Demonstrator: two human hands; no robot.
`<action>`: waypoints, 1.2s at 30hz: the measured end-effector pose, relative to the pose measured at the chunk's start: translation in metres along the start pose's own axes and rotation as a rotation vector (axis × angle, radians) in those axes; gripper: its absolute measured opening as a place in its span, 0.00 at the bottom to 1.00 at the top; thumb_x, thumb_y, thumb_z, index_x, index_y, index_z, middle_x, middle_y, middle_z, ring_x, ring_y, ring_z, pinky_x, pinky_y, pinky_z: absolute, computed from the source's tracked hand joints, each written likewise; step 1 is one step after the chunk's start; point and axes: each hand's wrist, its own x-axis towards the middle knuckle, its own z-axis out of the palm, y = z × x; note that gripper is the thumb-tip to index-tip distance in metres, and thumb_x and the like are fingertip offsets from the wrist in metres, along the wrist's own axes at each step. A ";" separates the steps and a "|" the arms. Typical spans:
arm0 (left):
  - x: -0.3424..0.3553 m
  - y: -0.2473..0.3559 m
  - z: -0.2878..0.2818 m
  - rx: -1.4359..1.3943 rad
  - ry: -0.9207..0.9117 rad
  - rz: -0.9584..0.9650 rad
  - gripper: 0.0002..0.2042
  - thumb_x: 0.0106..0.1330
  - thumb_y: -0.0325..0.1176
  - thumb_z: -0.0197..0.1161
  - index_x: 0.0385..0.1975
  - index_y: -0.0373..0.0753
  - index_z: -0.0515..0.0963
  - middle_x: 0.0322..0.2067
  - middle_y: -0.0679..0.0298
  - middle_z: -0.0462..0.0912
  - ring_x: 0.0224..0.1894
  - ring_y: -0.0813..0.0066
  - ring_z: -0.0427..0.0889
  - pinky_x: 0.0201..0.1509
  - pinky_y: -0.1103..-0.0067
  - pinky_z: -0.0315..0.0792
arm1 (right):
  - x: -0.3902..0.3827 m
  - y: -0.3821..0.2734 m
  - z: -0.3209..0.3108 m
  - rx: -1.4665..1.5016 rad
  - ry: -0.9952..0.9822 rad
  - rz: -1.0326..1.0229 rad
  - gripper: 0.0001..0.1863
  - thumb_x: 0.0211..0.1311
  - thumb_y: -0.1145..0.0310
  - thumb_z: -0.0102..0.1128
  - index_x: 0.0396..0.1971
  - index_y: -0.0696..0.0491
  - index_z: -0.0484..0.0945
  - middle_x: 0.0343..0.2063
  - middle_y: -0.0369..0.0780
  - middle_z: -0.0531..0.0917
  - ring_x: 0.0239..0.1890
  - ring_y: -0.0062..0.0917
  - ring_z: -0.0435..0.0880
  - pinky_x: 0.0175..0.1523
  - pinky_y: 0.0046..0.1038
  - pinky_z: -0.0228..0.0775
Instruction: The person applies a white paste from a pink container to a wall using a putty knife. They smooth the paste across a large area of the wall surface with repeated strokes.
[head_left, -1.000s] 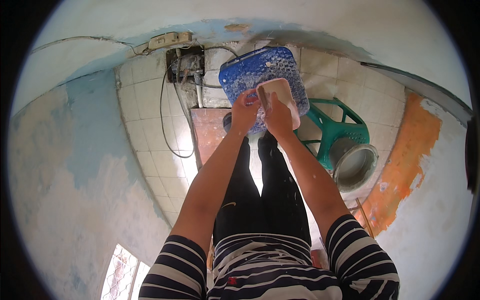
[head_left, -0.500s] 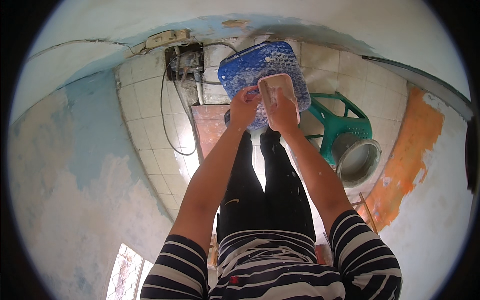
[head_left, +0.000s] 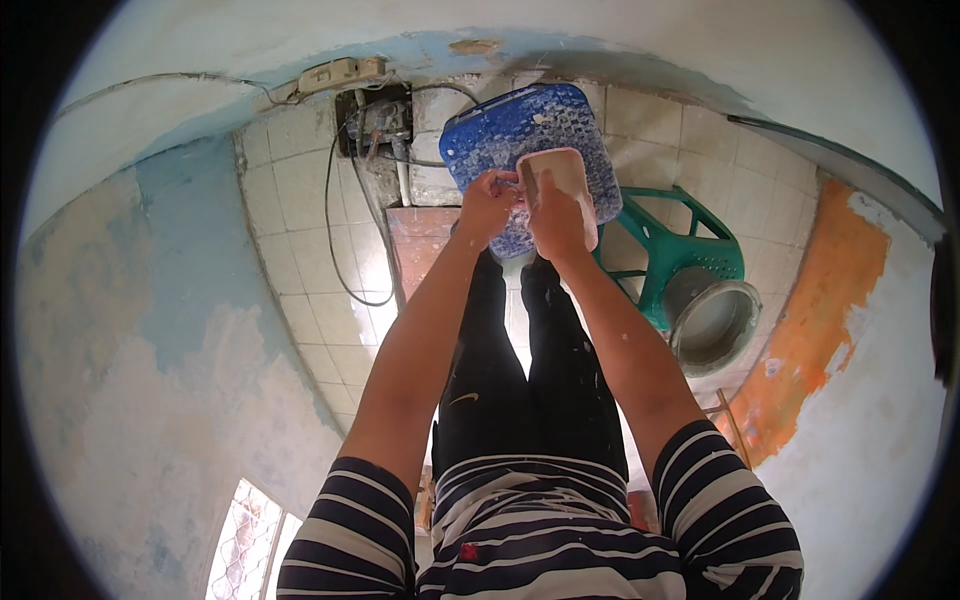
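Just above my dark-trousered legs, a shallow pink-rimmed tray [head_left: 568, 177] with beige inside lies over a blue, paint-spattered plastic seat [head_left: 540, 110]. My left hand [head_left: 486, 208] is closed at the tray's left edge, fingertips against it; what exactly they grip is partly hidden. My right hand [head_left: 555, 225] reaches over the tray, fingers curled at a narrow brown strip [head_left: 529, 182] along its left inside; its tip and the tray's middle are partly covered by that hand.
A green plastic stool [head_left: 700, 230] lies at right beside a grey-coated bucket [head_left: 715, 330]. Left of the seat are a recessed pit with pipes [head_left: 375, 125], loose cable [head_left: 335, 270] and a reddish board [head_left: 420, 245]. Patchy painted walls [head_left: 180, 260] curve around, with a beige box [head_left: 340, 75] above.
Over the last second the tray, both hands and blue seat have shifted slightly up in the picture. My right hand's fingers have moved a little within the tray.
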 end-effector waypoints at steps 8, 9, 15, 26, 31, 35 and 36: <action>0.000 -0.006 0.005 -0.039 0.026 0.026 0.12 0.62 0.23 0.60 0.44 0.28 0.72 0.29 0.56 0.82 0.30 0.74 0.83 0.33 0.81 0.76 | 0.006 -0.017 -0.036 0.093 0.050 0.152 0.23 0.54 0.70 0.61 0.50 0.55 0.67 0.41 0.52 0.78 0.44 0.47 0.80 0.43 0.44 0.73; -0.001 -0.005 0.006 -0.042 0.029 0.020 0.12 0.62 0.23 0.60 0.44 0.28 0.72 0.29 0.56 0.82 0.30 0.74 0.83 0.33 0.81 0.76 | 0.006 -0.021 -0.045 0.001 0.093 -0.062 0.22 0.54 0.70 0.60 0.49 0.54 0.67 0.42 0.51 0.77 0.47 0.46 0.77 0.45 0.44 0.73; 0.000 -0.011 0.012 0.003 0.072 0.163 0.10 0.62 0.23 0.60 0.42 0.29 0.74 0.29 0.56 0.83 0.30 0.73 0.84 0.34 0.81 0.76 | 0.030 0.016 -0.030 0.128 0.174 -0.295 0.19 0.56 0.69 0.57 0.48 0.52 0.68 0.44 0.49 0.73 0.53 0.44 0.71 0.45 0.44 0.72; -0.007 -0.018 0.025 0.033 0.272 0.166 0.10 0.63 0.24 0.58 0.42 0.29 0.76 0.29 0.56 0.83 0.30 0.72 0.84 0.35 0.79 0.79 | 0.016 -0.006 -0.033 -0.017 -0.200 -0.004 0.28 0.52 0.76 0.57 0.56 0.52 0.64 0.32 0.52 0.82 0.38 0.51 0.81 0.41 0.46 0.72; -0.011 -0.020 0.031 -0.078 0.233 0.082 0.13 0.67 0.28 0.56 0.48 0.30 0.73 0.36 0.58 0.82 0.35 0.73 0.84 0.38 0.78 0.80 | -0.002 0.004 -0.032 -0.112 -0.074 -0.099 0.24 0.57 0.71 0.56 0.54 0.57 0.62 0.26 0.52 0.82 0.34 0.47 0.83 0.37 0.44 0.73; -0.012 -0.021 0.033 -0.132 0.220 0.099 0.13 0.67 0.30 0.57 0.47 0.29 0.74 0.36 0.58 0.82 0.36 0.73 0.83 0.38 0.77 0.81 | 0.004 0.005 -0.024 -0.098 -0.072 -0.056 0.26 0.58 0.69 0.56 0.56 0.58 0.62 0.28 0.53 0.82 0.35 0.47 0.83 0.37 0.44 0.74; -0.012 -0.020 0.033 -0.134 0.219 0.097 0.13 0.67 0.30 0.57 0.47 0.29 0.74 0.36 0.58 0.82 0.36 0.73 0.83 0.38 0.77 0.81 | 0.008 0.003 -0.019 -0.058 -0.072 -0.042 0.26 0.59 0.68 0.56 0.56 0.59 0.62 0.29 0.53 0.82 0.35 0.48 0.83 0.37 0.44 0.74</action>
